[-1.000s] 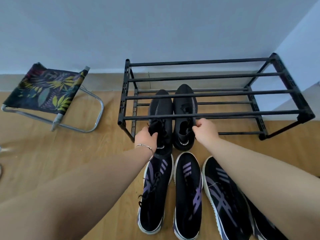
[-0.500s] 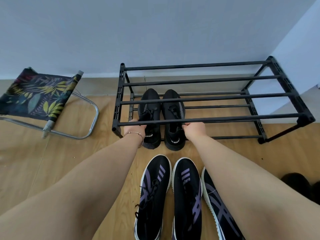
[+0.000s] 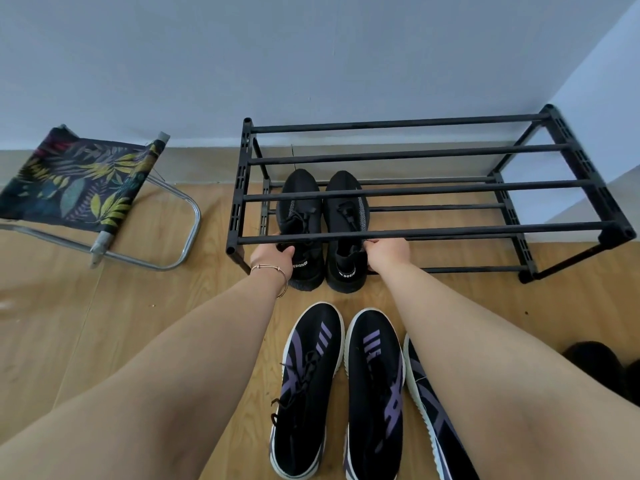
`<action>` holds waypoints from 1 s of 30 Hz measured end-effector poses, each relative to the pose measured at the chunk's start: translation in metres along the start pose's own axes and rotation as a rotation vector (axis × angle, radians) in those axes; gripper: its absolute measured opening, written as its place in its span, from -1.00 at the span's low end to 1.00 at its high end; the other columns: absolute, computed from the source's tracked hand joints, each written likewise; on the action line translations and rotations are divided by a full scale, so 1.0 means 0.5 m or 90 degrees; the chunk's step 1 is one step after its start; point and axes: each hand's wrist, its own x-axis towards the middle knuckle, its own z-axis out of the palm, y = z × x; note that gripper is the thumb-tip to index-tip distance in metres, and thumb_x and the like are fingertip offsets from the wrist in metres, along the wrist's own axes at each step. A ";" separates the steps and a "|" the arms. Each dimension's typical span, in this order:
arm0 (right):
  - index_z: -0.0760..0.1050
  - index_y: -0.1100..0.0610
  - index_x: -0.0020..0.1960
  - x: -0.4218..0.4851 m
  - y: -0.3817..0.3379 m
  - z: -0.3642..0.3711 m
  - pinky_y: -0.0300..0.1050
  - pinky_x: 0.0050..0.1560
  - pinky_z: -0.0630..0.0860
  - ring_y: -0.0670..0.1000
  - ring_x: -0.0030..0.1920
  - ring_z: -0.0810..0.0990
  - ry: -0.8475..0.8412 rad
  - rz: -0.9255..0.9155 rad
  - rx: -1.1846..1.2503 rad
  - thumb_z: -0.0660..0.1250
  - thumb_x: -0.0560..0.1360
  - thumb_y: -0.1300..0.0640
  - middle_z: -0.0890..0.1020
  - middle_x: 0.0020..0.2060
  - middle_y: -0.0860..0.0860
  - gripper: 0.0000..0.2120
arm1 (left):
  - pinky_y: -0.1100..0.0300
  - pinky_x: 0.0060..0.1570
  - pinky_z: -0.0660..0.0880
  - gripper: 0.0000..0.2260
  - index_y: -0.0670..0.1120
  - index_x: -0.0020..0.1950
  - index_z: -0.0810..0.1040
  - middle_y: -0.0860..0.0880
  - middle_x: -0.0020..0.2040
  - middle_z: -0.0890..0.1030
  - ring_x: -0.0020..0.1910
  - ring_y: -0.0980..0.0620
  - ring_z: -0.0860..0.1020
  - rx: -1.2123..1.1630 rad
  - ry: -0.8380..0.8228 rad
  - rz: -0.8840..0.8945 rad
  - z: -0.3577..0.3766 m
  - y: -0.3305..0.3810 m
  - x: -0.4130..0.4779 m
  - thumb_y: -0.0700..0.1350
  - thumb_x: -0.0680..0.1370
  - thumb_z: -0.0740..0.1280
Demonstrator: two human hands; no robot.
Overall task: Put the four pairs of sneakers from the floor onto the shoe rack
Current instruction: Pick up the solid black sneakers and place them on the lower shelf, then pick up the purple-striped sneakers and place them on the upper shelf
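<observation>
A black two-tier shoe rack (image 3: 415,233) stands against the wall. A pair of all-black sneakers rests on its lower tier at the left end, toes to the wall. My left hand (image 3: 272,257) grips the collar of the left black sneaker (image 3: 300,216). The collar of the right black sneaker (image 3: 347,220) is held by my right hand (image 3: 388,252). On the floor in front lie black sneakers with purple stripes (image 3: 308,386), a pair side by side, and a third one (image 3: 427,403) partly hidden by my right arm.
A folding stool (image 3: 83,181) with leaf-print fabric stands left of the rack. Dark shoes (image 3: 602,368) show at the right edge of the wooden floor. The rack's upper tier and the right part of the lower tier hold nothing.
Both hands have pushed the black pair further in onto the lower tier and toward the rack's left end. My view has shifted slightly right.
</observation>
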 end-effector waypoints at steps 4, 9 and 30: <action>0.57 0.16 -0.06 0.010 -0.009 0.003 -0.17 -0.31 0.54 0.14 -0.10 0.67 -0.003 -0.036 -0.051 0.27 0.59 0.07 0.69 -0.02 0.14 -0.81 | -0.07 0.13 0.61 -0.68 -0.23 0.21 0.57 -0.21 0.05 0.65 0.05 -0.18 0.64 0.039 0.009 0.008 -0.002 0.008 -0.003 0.00 0.63 0.27; 0.60 0.21 0.03 0.006 -0.004 0.004 -0.23 -0.47 0.32 0.09 -0.16 0.59 -0.007 -0.022 -0.047 0.32 0.58 0.01 0.68 0.01 0.13 -0.74 | -0.05 0.11 0.63 -0.68 -0.25 0.21 0.57 -0.22 0.04 0.65 0.02 -0.17 0.65 0.070 0.000 0.004 -0.005 0.004 -0.001 -0.02 0.63 0.27; 0.38 0.11 0.42 -0.228 0.146 -0.053 -0.08 0.12 0.51 0.08 0.22 0.52 0.117 -0.304 -0.344 0.28 0.59 -0.04 0.54 0.27 0.06 -0.55 | -0.02 0.47 0.30 -0.36 -0.05 0.61 0.08 -0.11 0.58 0.20 0.54 -0.14 0.22 0.184 -0.002 0.217 -0.007 -0.055 -0.204 -0.01 0.61 0.30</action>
